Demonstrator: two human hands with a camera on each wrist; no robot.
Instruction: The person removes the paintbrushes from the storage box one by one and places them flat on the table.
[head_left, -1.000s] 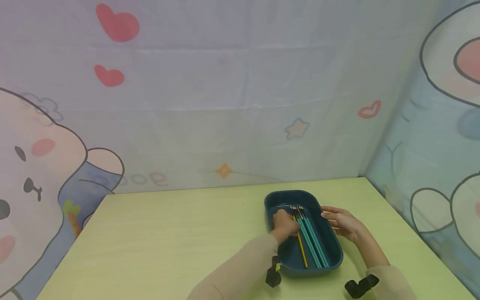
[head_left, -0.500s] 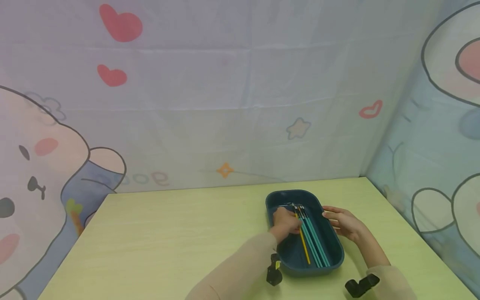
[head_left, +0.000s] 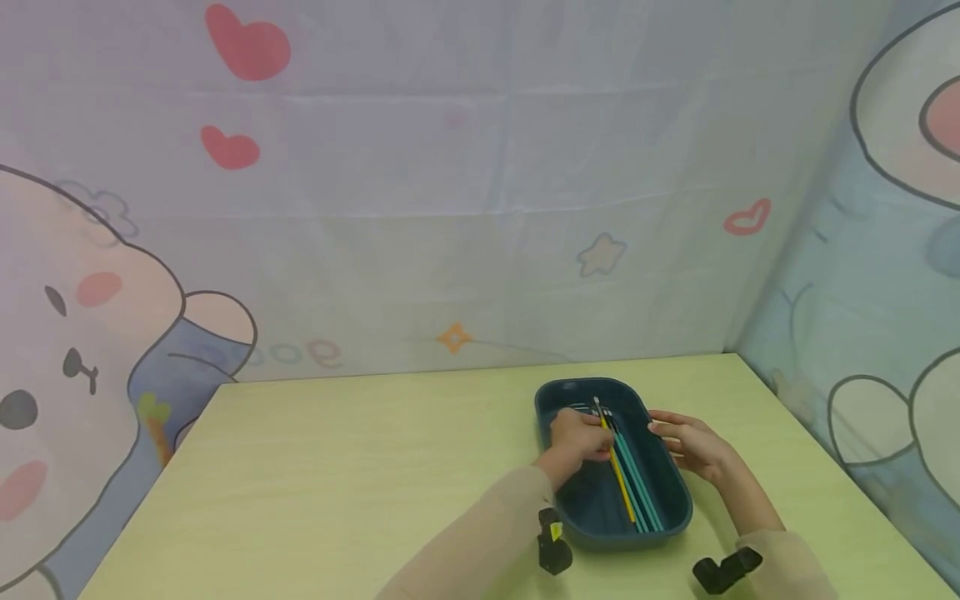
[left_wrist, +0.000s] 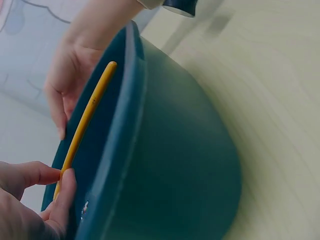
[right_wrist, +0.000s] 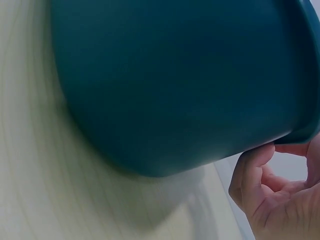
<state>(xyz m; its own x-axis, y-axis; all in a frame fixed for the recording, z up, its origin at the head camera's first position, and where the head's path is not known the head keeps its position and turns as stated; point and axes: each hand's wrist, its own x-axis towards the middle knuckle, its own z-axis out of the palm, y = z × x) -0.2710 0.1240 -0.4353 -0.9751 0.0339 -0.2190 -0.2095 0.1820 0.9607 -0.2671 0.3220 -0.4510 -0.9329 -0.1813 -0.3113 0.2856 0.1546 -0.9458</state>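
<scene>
A deep dark teal tray (head_left: pixel 592 537) stands on the table. In the head view my left hand (head_left: pixel 581 437) is inside it, its thumb and fingers pinching a yellow paintbrush (head_left: pixel 622 479). The left wrist view shows the yellow paintbrush (left_wrist: pixel 89 114) tilted up above the tray's floor. Several teal paintbrushes (head_left: pixel 642 492) lie side by side in the tray, just right of the yellow one. My right hand (head_left: pixel 693 446) holds the tray's right rim. In the right wrist view its bent fingers (right_wrist: pixel 255 170) touch the tray's outer wall under the rim.
The pale yellow table (head_left: pixel 337 467) extends left of the tray. A printed cloth (head_left: pixel 420 183) with hearts and cartoon animals hangs behind it and along the right side. Both wrists wear small black cameras.
The yellow paintbrush has been lifted, its tip now standing higher than the teal brushes. My left hand moved slightly right with it. The right hand stays on the rim.
</scene>
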